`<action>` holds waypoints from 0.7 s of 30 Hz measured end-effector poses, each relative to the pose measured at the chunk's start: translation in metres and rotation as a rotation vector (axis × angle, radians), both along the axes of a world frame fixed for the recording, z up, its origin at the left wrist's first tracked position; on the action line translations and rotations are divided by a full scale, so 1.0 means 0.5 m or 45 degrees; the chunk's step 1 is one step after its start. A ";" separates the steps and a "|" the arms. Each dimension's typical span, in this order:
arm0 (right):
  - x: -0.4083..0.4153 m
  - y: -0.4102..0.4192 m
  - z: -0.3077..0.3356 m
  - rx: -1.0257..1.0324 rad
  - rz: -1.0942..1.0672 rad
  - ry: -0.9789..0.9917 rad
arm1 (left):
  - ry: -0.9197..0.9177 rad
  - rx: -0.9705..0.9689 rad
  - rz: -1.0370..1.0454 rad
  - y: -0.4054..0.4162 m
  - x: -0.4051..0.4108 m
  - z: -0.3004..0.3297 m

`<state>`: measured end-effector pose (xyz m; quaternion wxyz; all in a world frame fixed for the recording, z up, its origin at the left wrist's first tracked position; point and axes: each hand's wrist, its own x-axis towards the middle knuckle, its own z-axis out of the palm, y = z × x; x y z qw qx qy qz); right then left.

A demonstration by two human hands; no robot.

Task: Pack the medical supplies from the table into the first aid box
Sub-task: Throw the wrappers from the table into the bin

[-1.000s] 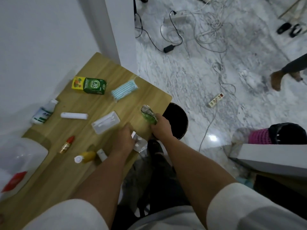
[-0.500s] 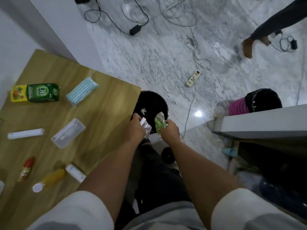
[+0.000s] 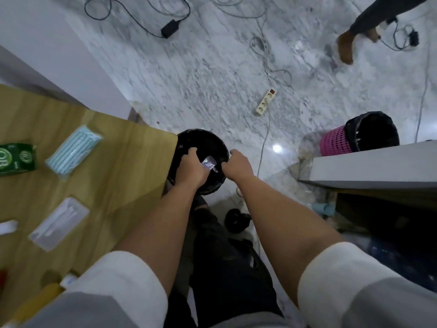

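I have both hands out over the black bin (image 3: 184, 140) that stands on the floor just off the right edge of the wooden table (image 3: 132, 157). My left hand (image 3: 191, 168) is curled around a crumpled silvery wrapper (image 3: 209, 163), held right above the bin's mouth; I judge it is scrap from the table, so I hold it there to drop it cleanly inside. My right hand (image 3: 237, 165) hangs over the bin's right rim with the fingers bent downward. I see nothing in it, but the palm faces away, so I cannot tell for sure whether it is empty.

The supplies I am meant to pack lie on the table to my left, none in hand: a pack of blue striped masks (image 3: 73, 151) toward the far side, a green carton (image 3: 16, 159) at the far left edge of view, a clear flat packet (image 3: 59, 222) nearer me, a white tube (image 3: 8, 227) half cut off at the left, and a yellow bottle (image 3: 35, 301) by my left sleeve. The first aid box itself is not in view, so I will have to turn back left to find it.

Nothing blocks the drop. On the floor, a power strip (image 3: 266, 101) and loose cables lie farther out, and a pink basket (image 3: 335, 140) sits to the right beside a grey counter (image 3: 373, 164). Another person's foot (image 3: 345, 47) is at the far right, well apart from me.
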<state>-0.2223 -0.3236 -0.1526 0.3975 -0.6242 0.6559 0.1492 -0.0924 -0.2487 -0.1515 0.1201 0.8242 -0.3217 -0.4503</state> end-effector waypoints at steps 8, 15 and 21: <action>0.054 0.113 0.131 -0.080 0.249 -0.071 | 0.031 -0.129 0.055 0.092 0.034 0.151; 0.229 0.264 0.309 -0.324 0.714 -0.270 | -0.263 -0.233 0.273 0.294 0.198 0.371; 0.438 0.453 0.441 -0.345 0.914 -0.559 | -0.566 -0.244 0.595 0.596 0.347 0.482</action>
